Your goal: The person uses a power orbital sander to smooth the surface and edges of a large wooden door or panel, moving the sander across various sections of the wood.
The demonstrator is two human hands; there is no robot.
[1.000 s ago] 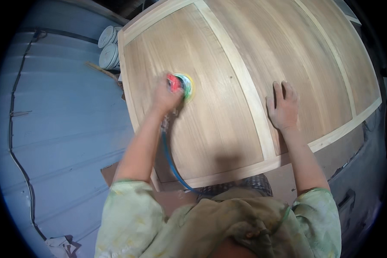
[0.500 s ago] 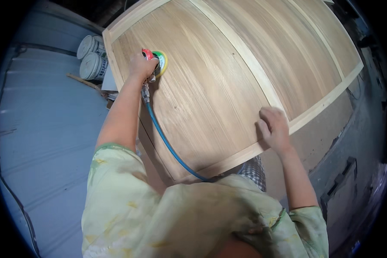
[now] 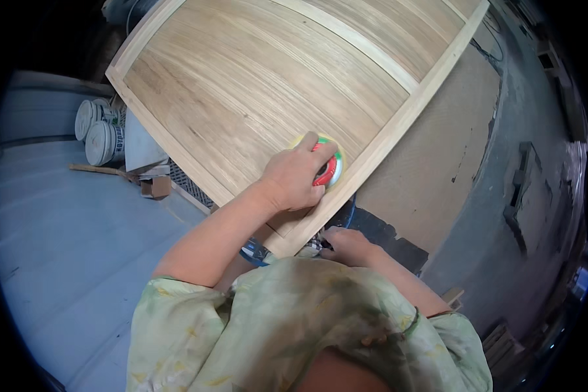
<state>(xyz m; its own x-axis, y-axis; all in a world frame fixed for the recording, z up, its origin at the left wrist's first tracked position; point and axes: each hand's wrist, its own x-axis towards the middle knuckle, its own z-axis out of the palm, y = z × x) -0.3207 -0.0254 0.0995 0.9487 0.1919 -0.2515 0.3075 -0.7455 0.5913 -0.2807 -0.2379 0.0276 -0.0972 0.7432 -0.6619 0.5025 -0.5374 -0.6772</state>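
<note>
My left hand (image 3: 293,175) is wrapped over a red air sander (image 3: 325,171) with a round yellow-edged pad. The sander sits flat on a large framed wooden panel (image 3: 209,85), near its right-hand rail and close to the near corner. My right hand (image 3: 350,247) is low beside that corner, just off the panel's edge. Its fingers are curled next to a dark, shiny patch, and what they hold, if anything, is hidden. A short piece of blue hose (image 3: 351,212) shows above the right hand; its link to the sander is out of sight.
Two white lidded buckets (image 3: 104,142) stand to the left, near a wooden stick (image 3: 97,170) and a small cardboard box (image 3: 155,187). Brown sheeting (image 3: 424,150) covers the floor right of the panel. A dark frame-like piece (image 3: 521,196) lies farther right.
My left hand has brought the sander from the panel's left side toward me and to the right. My right hand has left the panel's rail and dropped down near my body.
</note>
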